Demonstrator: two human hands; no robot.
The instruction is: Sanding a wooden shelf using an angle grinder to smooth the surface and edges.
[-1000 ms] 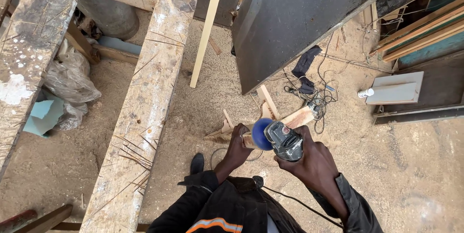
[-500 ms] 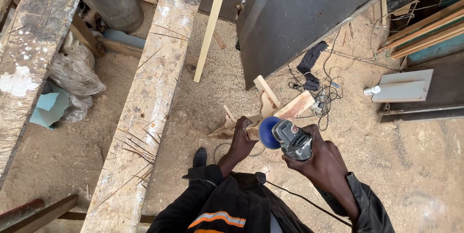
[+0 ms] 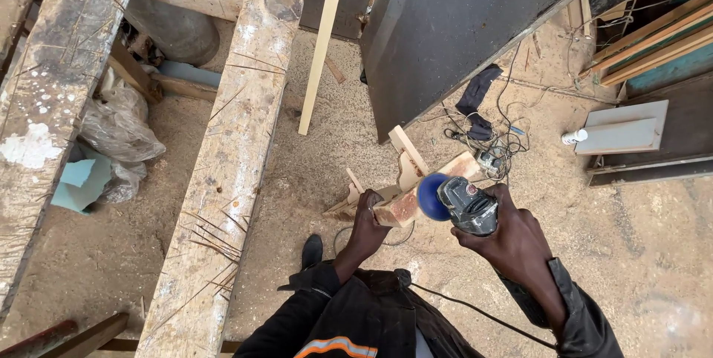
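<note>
A long, weathered grey wooden beam (image 3: 226, 172) runs from the upper middle of the frame down to the lower left, with thin nails sticking out of its side. A large dark sheet-metal panel (image 3: 460, 24) leans across the upper right, and a pale slim wooden lath (image 3: 324, 42) stands tilted just left of it. Sawdust-covered ground (image 3: 653, 254) fills the rest, with a tangle of thin cables (image 3: 494, 146) near the centre right. Just right of centre, the left hand (image 3: 369, 220) is closed around the near end of a light squared wooden block (image 3: 427, 187). The right hand (image 3: 512, 235) grips a grey handheld power grinder with a round blue disc (image 3: 453, 200), the disc touching the block's side. A black shoe (image 3: 312, 250) shows below centre.
</note>
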